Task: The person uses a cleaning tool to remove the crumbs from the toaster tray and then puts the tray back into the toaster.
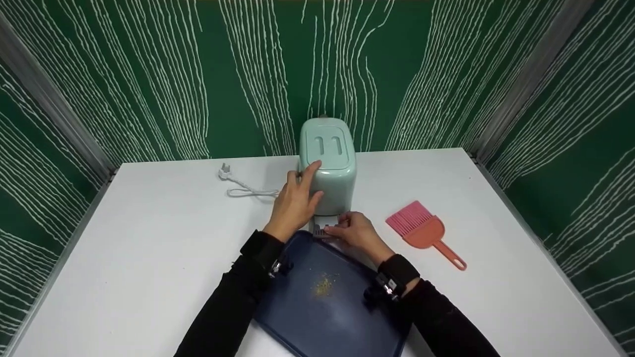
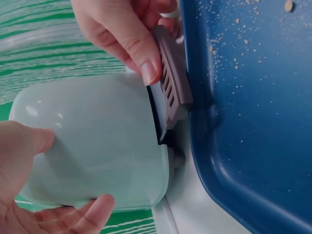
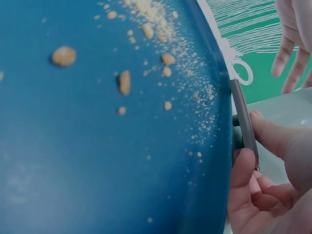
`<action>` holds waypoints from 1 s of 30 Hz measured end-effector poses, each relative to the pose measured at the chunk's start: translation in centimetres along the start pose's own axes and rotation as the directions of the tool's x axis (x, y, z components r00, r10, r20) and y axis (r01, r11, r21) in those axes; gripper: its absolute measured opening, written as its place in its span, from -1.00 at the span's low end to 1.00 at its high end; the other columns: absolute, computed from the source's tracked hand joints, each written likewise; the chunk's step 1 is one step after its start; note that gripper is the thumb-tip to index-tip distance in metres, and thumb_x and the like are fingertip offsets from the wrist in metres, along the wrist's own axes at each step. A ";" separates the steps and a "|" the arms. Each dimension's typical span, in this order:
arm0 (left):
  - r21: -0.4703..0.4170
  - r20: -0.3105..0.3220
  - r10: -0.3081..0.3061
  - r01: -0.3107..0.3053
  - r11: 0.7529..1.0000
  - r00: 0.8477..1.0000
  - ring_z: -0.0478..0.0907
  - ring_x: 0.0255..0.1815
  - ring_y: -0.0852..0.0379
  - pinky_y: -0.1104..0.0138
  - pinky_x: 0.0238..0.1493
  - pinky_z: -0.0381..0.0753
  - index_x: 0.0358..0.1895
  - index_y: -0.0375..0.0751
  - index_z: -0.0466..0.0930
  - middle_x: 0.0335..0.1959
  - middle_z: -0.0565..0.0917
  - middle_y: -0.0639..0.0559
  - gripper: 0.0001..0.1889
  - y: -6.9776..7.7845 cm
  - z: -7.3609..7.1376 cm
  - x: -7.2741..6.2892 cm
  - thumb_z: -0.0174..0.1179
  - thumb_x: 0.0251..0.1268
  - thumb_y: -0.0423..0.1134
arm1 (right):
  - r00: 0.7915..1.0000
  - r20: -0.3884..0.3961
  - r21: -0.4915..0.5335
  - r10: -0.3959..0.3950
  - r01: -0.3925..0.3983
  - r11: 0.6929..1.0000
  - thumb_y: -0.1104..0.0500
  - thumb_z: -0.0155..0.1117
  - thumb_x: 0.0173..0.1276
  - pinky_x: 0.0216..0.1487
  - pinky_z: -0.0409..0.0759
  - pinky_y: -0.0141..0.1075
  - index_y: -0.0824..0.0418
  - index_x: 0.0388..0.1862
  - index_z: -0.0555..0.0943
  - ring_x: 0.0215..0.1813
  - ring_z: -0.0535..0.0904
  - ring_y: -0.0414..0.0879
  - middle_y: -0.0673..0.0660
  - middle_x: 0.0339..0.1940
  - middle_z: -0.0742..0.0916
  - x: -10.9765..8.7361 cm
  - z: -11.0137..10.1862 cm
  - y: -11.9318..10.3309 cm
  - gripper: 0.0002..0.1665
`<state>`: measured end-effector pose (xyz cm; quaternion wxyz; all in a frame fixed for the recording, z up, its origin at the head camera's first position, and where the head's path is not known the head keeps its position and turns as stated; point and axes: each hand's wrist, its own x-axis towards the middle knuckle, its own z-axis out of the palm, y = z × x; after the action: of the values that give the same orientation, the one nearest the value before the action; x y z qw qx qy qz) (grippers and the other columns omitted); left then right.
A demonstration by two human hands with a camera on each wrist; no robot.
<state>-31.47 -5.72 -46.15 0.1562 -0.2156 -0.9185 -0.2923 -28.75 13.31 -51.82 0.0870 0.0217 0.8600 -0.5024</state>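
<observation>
A mint-green toaster (image 1: pixel 333 191) stands at the table's back edge. Spread over its top edge and near end is my left hand (image 1: pixel 292 206), the fingers fairly straight and touching the shell. My right hand (image 1: pixel 361 233) pinches the crumb tray (image 2: pixel 176 78) by its grey-brown slotted front. This front sticks out at the toaster's base, with a pale plate behind it reaching into the slot. Close in front lies a dark blue serving tray (image 1: pixel 317 322), with crumbs (image 1: pixel 323 286) scattered on it. In the right wrist view, the crumb tray's front (image 3: pixel 244 119) is edge-on beside the blue rim.
An orange brush (image 1: pixel 414 220) with pink bristles lies on the white table (image 1: pixel 163 258) at right. The toaster's white cord with its plug (image 1: pixel 224 172) rests at back left. Green walls (image 1: pixel 248 74) with white streaks enclose the back and sides.
</observation>
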 end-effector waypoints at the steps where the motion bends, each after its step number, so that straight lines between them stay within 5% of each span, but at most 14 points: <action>1: -0.001 -0.003 -0.001 0.001 1.000 1.000 0.70 0.04 -0.33 -0.16 -0.10 0.77 0.67 0.14 0.20 0.19 0.48 -0.42 -0.32 0.0 0.0 0.0 0.26 0.62 -0.11 | 1.000 -0.008 -0.023 -0.009 0.009 1.000 0.04 0.57 0.40 -0.44 0.44 -0.42 0.28 -0.15 0.60 -0.48 0.49 -0.23 -0.07 -0.50 0.61 0.0 0.0 0.0 -0.62; 9: -0.030 -0.011 0.003 -0.003 1.000 1.000 0.71 0.04 -0.35 -0.18 -0.03 0.76 0.68 0.11 0.18 0.22 0.46 -0.45 -0.32 -0.2 0.4 -0.1 0.24 0.64 -0.12 | 0.999 -0.009 -0.238 -0.046 0.042 0.970 -0.15 0.44 0.51 -0.53 0.32 -0.37 0.04 -0.66 0.47 -0.61 0.39 -0.20 -0.10 -0.71 0.49 -0.4 0.0 0.1 -0.42; 15: -0.035 -0.004 -0.008 0.008 0.999 1.000 0.71 0.04 -0.36 -0.18 0.00 0.75 0.69 0.12 0.17 0.24 0.45 -0.45 -0.32 -0.3 0.5 -0.2 0.22 0.65 -0.11 | 0.997 0.017 -0.293 -0.070 0.072 0.954 -0.22 0.35 0.54 -0.60 0.23 -0.36 0.02 -0.80 0.36 -0.69 0.27 -0.21 -0.13 -0.80 0.37 -0.5 0.0 0.2 -0.26; 23: -0.020 -0.007 0.004 -0.004 1.000 1.000 0.70 0.05 -0.36 -0.16 -0.02 0.75 0.69 0.10 0.16 0.25 0.44 -0.46 -0.32 -0.1 0.3 -0.2 0.22 0.65 -0.12 | 0.986 0.151 -0.043 0.069 -0.063 0.997 -0.24 0.36 0.54 -0.61 0.39 -0.40 0.11 -0.66 0.60 -0.69 0.42 -0.24 -0.07 -0.76 0.56 -0.8 -0.6 0.4 -0.36; 30: -0.027 -0.009 -0.005 0.004 1.000 1.000 0.69 0.08 -0.36 -0.18 0.01 0.75 0.69 0.12 0.16 0.26 0.44 -0.46 -0.32 0.0 0.4 -0.2 0.23 0.65 -0.12 | 0.977 0.190 0.192 0.091 -0.128 0.973 -0.11 0.41 0.55 -0.63 0.37 -0.46 0.16 -0.61 0.56 -0.69 0.38 -0.29 -0.09 -0.75 0.52 -1.0 -0.5 0.7 -0.43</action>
<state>-31.38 -5.53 -46.48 0.1567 -0.2143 -0.9143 -0.3058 -27.77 14.16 -51.97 0.1894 0.0327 0.7902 -0.5819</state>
